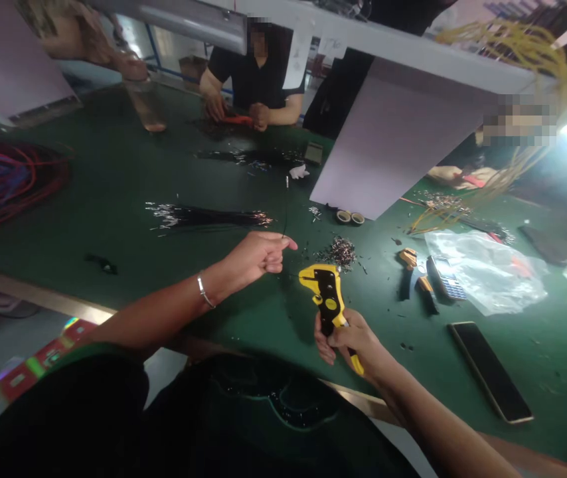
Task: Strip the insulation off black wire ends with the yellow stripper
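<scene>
My left hand (pixel 266 253) is closed in a pinch on a thin black wire (pixel 285 211). The wire rises from the fingertips to a pale, shiny end. In my right hand (pixel 350 338) is a yellow and black wire stripper (pixel 330 295), its jaws pointing left toward my left hand, a short gap away. Just beyond the tool lies a pile of small cut wire scraps (pixel 340 252). A bundle of black wires (pixel 208 216) with bright ends rests on the green table (pixel 114 226), beyond my left wrist.
To the right lie a second yellow and black tool (pixel 417 275), a keypad phone (pixel 446 277), a plastic bag (pixel 500 272) and a smartphone (pixel 491 372). Red and blue wire coils (pixel 2 179) are at left. A pale panel (pixel 388 133) stands ahead. Co-workers' hands (pixel 259 116) are across the table.
</scene>
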Demonstrator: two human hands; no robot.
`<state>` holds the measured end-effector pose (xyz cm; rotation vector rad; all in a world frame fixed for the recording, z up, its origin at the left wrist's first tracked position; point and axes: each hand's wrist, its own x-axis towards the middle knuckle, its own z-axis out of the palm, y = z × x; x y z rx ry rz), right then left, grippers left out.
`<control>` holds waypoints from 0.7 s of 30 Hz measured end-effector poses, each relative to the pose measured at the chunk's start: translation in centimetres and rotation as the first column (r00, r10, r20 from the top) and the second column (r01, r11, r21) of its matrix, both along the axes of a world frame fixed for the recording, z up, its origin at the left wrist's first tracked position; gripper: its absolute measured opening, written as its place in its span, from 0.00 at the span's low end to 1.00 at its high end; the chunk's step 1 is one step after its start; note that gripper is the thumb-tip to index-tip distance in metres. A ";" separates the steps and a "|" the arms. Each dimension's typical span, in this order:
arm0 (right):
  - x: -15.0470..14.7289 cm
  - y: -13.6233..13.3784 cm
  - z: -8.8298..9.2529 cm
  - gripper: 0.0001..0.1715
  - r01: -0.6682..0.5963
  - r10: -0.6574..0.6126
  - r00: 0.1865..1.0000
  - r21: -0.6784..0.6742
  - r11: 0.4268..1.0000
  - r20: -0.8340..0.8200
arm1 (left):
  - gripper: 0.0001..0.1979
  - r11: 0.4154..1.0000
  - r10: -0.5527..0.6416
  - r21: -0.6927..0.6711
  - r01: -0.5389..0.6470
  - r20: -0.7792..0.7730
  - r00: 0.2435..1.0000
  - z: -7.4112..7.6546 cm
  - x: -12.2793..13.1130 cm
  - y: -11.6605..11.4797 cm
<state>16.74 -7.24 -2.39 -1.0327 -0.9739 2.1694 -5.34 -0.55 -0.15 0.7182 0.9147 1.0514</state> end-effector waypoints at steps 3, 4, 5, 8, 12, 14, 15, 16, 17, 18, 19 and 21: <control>-0.3 1.1 -1.0 0.11 0.042 -0.057 0.990 0.118 0.992 0.131 | 0.09 1.000 -0.018 0.012 0.018 -0.004 1.000 0.0 0.3 -0.5; -0.1 1.7 -1.3 0.11 0.044 -0.073 0.980 0.153 0.987 0.187 | 0.09 1.000 -0.018 0.010 0.018 -0.009 1.000 0.1 0.1 -0.6; 0.3 2.3 -1.5 0.10 0.063 -0.101 0.971 0.175 0.983 0.217 | 0.09 1.000 -0.008 0.007 0.008 -0.015 1.000 0.1 -0.2 -0.5; 2.5 3.9 -1.4 0.08 0.281 -0.317 0.930 0.197 0.939 0.183 | 0.09 0.996 0.073 0.052 -0.072 -0.019 0.997 0.5 -1.7 0.2; 4.6 3.9 -0.1 0.13 0.196 -0.231 0.964 0.233 0.952 0.133 | 0.08 0.983 0.125 0.134 -0.125 0.006 0.992 0.8 -2.9 1.0; 4.1 3.4 0.1 0.15 0.084 -0.115 0.985 0.229 0.970 0.125 | 0.08 0.983 0.128 0.133 -0.128 0.002 0.992 0.9 -2.8 1.0; 3.6 3.2 0.0 0.15 0.072 -0.098 0.989 0.221 0.973 0.109 | 0.08 0.980 0.135 0.145 -0.134 0.007 0.991 0.9 -2.6 0.9; 3.0 3.0 -0.1 0.16 0.081 -0.102 0.991 0.223 0.971 0.088 | 0.07 0.977 0.140 0.160 -0.141 0.015 0.990 1.0 -2.5 0.7; 2.4 2.9 -0.3 0.16 0.076 -0.092 0.993 0.220 0.972 0.067 | 0.07 0.974 0.143 0.173 -0.144 0.022 0.990 1.0 -2.5 0.6; 1.8 2.9 -0.6 0.17 0.069 -0.080 0.996 0.219 0.973 0.043 | 0.07 0.973 0.142 0.181 -0.144 0.025 0.990 1.1 -2.4 0.5; 1.4 3.0 -0.7 0.17 0.057 -0.063 0.998 0.219 0.974 0.021 | 0.07 0.973 0.139 0.182 -0.141 0.025 0.990 1.1 -2.4 0.5; 0.8 3.1 -0.8 0.17 0.023 -0.022 1.000 0.231 0.973 -0.008 | 0.08 0.974 0.134 0.181 -0.136 0.027 0.991 1.2 -2.5 0.4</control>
